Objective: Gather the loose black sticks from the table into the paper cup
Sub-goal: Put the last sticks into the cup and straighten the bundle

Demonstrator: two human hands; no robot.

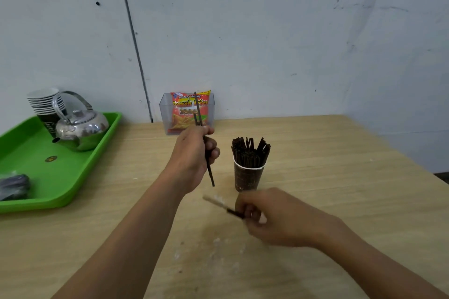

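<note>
**Q:** Where is the paper cup (pixel 247 178) set relative to the two grips?

**A:** It is stood upright on the surface (pixel 328 177), at 3 o'clock from the left hand (pixel 192 155) and at 11 o'clock from the right hand (pixel 274 218). It is near both. Which is nearer cannot be settled from one view.

**Q:** Grip state?

**A:** The left grip is closed round two held sticks (pixel 209 172). Their long axis runs 12 to 6, with the tops tipped slightly toward 11. The lower ends are judged to be clear of the surface. The right grip is curled round a single stick (pixel 233 212), which is blurred. Its axis runs 10 to 4 and its free end points to 10 o'clock. That end looks pale, while the part near the fingers is dark.

**Q:** Containers?

**A:** The cup is packed with a standing bundle (pixel 250 153) of black sticks, their tops above the rim, so little room is judged to be left. A clear box (pixel 165 109) at 12 o'clock by the wall holds a snack packet (pixel 187 109). A green tray (pixel 29 153) at 9 o'clock carries a kettle (pixel 81 128) and a stack of cups (pixel 46 102).

**Q:** What does the coming move depend on?

**A:** The held sticks are already near upright, so a shift toward 3 o'clock, over the rim, and an end-first drop are judged sufficient. The single stick would first have to be turned upright.
</note>
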